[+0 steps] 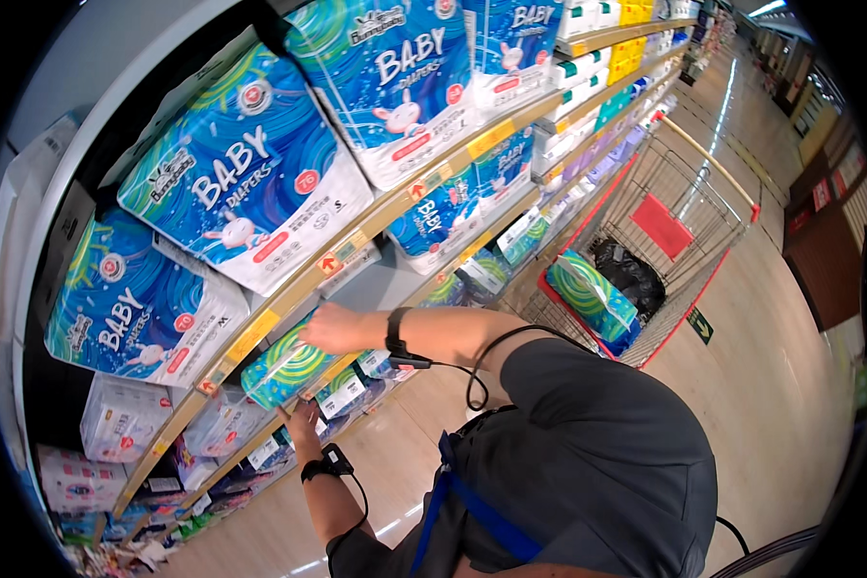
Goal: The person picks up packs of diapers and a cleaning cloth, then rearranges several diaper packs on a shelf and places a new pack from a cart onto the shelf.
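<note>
On a middle shelf, a green and blue plastic-wrapped diaper pack (pixel 283 367) with swirl patterns lies tilted at the shelf's front. My right hand (pixel 339 329) grips its upper right end, fingers curled over the wrapping. Below the pack, my left hand (pixel 302 420) has its thumb against the lower edge; its other fingers are partly in shade by the shelf rail. Both wrists wear black straps with small cabled devices. Just above stand large blue and white baby diaper packs (pixel 246 170) on the upper shelf.
A wire shopping cart (pixel 693 180) with red trim stands to the right. It holds another green diaper pack (pixel 592 296) and a black plastic bag (pixel 625 271). Yellow-edged shelf rails (pixel 376 231) run along the aisle. Tissue packs (pixel 581 68) fill farther shelves.
</note>
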Demonstrator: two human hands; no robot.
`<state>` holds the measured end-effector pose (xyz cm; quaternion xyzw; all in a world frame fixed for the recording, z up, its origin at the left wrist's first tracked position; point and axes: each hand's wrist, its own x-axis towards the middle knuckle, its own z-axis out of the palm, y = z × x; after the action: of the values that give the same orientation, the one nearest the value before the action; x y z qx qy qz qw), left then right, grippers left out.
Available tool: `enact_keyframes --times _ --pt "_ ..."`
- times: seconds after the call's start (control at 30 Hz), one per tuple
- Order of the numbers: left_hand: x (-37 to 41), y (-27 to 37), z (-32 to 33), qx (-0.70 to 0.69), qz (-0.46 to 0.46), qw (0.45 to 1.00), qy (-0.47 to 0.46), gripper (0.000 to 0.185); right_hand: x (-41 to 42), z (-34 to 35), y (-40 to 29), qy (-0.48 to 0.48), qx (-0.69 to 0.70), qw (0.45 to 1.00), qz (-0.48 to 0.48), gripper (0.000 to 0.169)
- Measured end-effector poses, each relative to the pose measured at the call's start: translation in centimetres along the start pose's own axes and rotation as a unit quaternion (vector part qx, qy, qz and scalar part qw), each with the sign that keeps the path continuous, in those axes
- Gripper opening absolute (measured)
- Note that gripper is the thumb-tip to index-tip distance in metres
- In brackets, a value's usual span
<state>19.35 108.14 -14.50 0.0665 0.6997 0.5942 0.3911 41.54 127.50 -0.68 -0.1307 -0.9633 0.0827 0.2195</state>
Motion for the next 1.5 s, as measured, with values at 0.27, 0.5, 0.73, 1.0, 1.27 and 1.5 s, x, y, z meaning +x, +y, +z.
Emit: enact_keyframes --times 0.27,0.5,0.73,1.0,1.27,1.5 --pt "-6.4 0.8 4.2 0.058 0.007 0.983 -0.177 0.092 -0.1 -8.1 -0.9 0.205 -0.021 0.978 -0.021 0.011" --pt "-13.4 0.2 11.2 0.134 -0.059 0.897 -0.418 0.061 -8.5 -18.3 -1.7 0.274 -0.052 0.96 -0.027 0.017" --pt "-20.7 4.3 19.2 0.13 0.002 0.841 -0.526 0.067 -18.4 -31.8 -1.8 0.357 0.016 0.933 0.033 0.015" --pt "-33.0 9.0 34.4 0.094 0.144 0.808 -0.563 0.077 -32.6 -50.7 0.9 0.404 -0.083 0.876 0.247 0.034" --pt "-41.2 3.2 51.1 0.057 0.061 0.843 -0.532 0.095 -41.6 -52.7 12.6 0.339 -0.113 0.9 0.25 0.041" --pt "-47.8 -2.2 59.1 0.104 0.043 0.815 -0.568 0.103 -47.8 -47.6 20.8 0.236 -0.144 0.924 0.266 0.038"
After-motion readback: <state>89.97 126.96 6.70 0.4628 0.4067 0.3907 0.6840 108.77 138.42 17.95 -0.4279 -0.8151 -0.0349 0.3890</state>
